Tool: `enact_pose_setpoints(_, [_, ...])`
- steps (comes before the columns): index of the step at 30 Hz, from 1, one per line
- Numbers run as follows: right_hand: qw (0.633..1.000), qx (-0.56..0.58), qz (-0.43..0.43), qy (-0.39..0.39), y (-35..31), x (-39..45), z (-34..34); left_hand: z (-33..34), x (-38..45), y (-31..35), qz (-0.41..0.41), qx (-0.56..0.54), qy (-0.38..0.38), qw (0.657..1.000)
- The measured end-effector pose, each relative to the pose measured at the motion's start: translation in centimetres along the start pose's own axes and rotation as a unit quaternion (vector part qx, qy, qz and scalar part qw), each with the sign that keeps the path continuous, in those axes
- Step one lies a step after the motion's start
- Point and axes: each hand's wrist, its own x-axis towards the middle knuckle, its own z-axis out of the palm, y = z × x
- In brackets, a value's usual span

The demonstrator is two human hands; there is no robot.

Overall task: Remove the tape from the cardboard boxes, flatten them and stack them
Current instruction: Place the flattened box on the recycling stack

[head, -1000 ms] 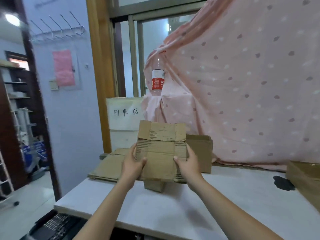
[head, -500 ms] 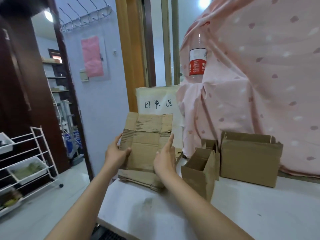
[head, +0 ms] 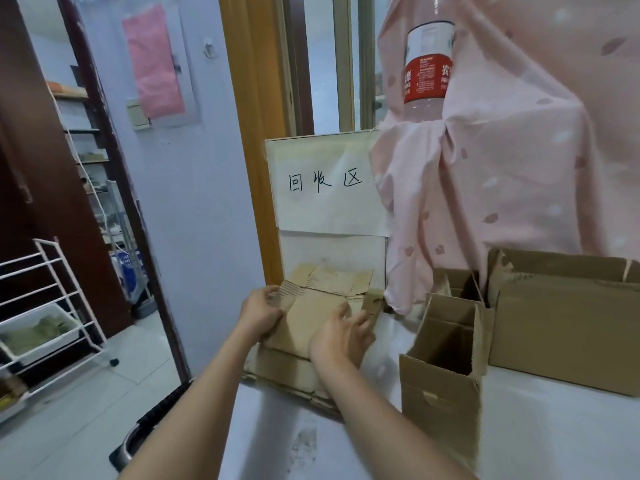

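A flattened brown cardboard box (head: 311, 317) lies on a stack of flattened cardboard (head: 280, 370) at the table's left corner, below a white sign. My left hand (head: 263, 315) grips its left edge, thumb on top. My right hand (head: 341, 336) presses flat on its right half with fingers spread. An open small cardboard box (head: 440, 393) stands upright to the right. Behind that one stands a larger open cardboard box (head: 564, 327).
The white table (head: 381, 445) ends at the left, beside a doorway and a white wire rack (head: 48, 306). A pink dotted cloth (head: 519, 168) hangs behind the boxes, with a red-labelled bottle (head: 427, 64) on it. A dark chair edge (head: 149, 420) sits below the table.
I have lowered the flattened box from upright in the air onto the stack at the left corner. My right hand went from its edge to its top. The view swung left and closer.
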Motion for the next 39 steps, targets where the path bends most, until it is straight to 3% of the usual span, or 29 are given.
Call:
enact_pose_setpoints(7, [0.993,-0.112,-0.026,-0.004,1.3,3.1,3.3,4.0,1.7,-1.4,0.085,0.146,-0.024,0.985])
enact_pose_setpoints(13, [0.985,-0.158,-0.06,-0.041,1.6,4.3,3.6,6.7,2.1,-1.4,0.169,0.283,-0.104,0.938])
enact_pose_setpoints(18, [0.989,-0.117,-0.047,-0.08,1.8,4.7,3.7,7.7,2.1,-2.5,0.167,0.326,-0.101,0.925])
enact_pose_setpoints(26, [0.979,-0.15,-0.052,-0.131,1.2,5.1,2.4,7.2,2.1,-1.7,0.153,0.322,-0.106,0.928])
enact_pose_setpoints(30, [0.97,-0.175,-0.099,-0.134,0.0,4.4,-0.7,4.8,1.1,-0.1,0.143,0.315,-0.089,0.934])
enact_pose_setpoints(39, [0.946,-0.232,-0.206,-0.095,-3.4,-2.8,-8.9,-3.7,-6.1,4.0,0.081,0.393,-0.085,0.912])
